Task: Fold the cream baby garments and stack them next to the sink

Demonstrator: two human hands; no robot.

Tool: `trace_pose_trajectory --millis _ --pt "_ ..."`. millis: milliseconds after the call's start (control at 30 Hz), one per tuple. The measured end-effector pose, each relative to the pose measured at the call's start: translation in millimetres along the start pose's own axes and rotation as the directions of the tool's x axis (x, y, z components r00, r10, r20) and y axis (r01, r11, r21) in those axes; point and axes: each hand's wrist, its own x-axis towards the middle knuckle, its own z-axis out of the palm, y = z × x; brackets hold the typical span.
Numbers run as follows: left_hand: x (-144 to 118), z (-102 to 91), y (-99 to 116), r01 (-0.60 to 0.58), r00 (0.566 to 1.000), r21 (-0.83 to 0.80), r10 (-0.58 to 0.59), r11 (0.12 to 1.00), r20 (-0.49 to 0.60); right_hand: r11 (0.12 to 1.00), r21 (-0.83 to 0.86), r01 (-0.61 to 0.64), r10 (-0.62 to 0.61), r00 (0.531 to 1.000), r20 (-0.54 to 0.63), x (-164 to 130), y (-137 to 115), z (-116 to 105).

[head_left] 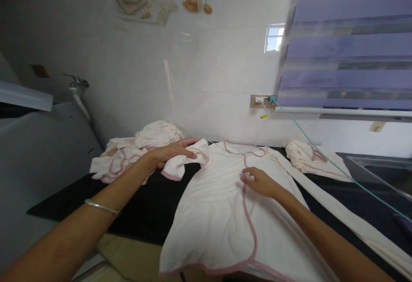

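Note:
A white long-sleeved top (212, 200) with pink trim lies spread over the dark counter, its lower hem hanging past the front edge. My left hand (175, 151), with a silver bangle on the wrist, is closed around the top's left-hand sleeve, which is bent so its pink cuff points toward me. On the chest, my right hand (259, 182) has its thumb and fingers closed at the pink-edged front opening. The other sleeve stretches out to the lower right, past my right forearm.
Pale garments with pink trim (138, 149) are heaped at the back left. Another folded garment (315, 159) lies at the right, beside the sink (389, 174). A green cable (309, 138) runs from the wall socket (262, 101) across the right side. A tap (77, 82) is on the left wall.

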Motion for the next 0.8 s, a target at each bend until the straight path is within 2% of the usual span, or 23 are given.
trace_pose_trajectory --millis 133,233,367,433,500,567,633,700,800 --pt "11.3 2.6 -4.6 0.087 0.993 -0.112 -0.077 0.99 0.088 0.998 0.026 -0.049 0.048 0.999 0.02 85.3 6.4 19.1" --pt "19.0 7.0 -13.4 0.164 0.98 -0.084 -0.152 0.983 0.126 0.997 0.019 -0.072 0.072 0.997 0.006 124.0 14.5 24.0" --pt "41.1 28.0 -32.4 0.23 0.946 0.059 -0.238 0.971 0.22 0.991 -0.038 -0.131 0.131 0.991 0.001 149.4 24.7 24.1" --pt "59.2 43.2 -42.8 0.177 0.94 0.16 -0.215 0.971 0.263 0.985 -0.085 -0.15 0.153 0.988 0.033 154.8 27.8 25.0" --pt "82.3 57.4 -53.6 0.061 0.954 0.243 -0.128 0.968 0.272 0.979 -0.131 -0.156 0.167 0.982 0.083 157.5 28.5 27.4" --pt "109.4 66.8 -66.2 -0.083 0.974 0.309 0.011 0.947 0.228 0.976 -0.163 -0.143 0.165 0.978 0.127 158.6 26.3 30.0" --pt "137.3 68.9 -81.1 -0.164 0.984 0.36 0.126 0.918 0.127 0.977 -0.177 -0.115 0.143 0.978 0.15 158.8 21.8 31.1" --pt "161.6 63.9 -96.9 -0.134 0.985 0.451 0.169 0.882 -0.037 0.978 -0.185 -0.1 0.128 0.981 0.143 157.6 16.0 30.4" --pt "183.6 49.2 -117.4 -0.015 0.95 0.596 0.197 0.803 -0.241 0.973 -0.202 -0.115 0.138 0.985 0.105 152.7 7.0 31.5"
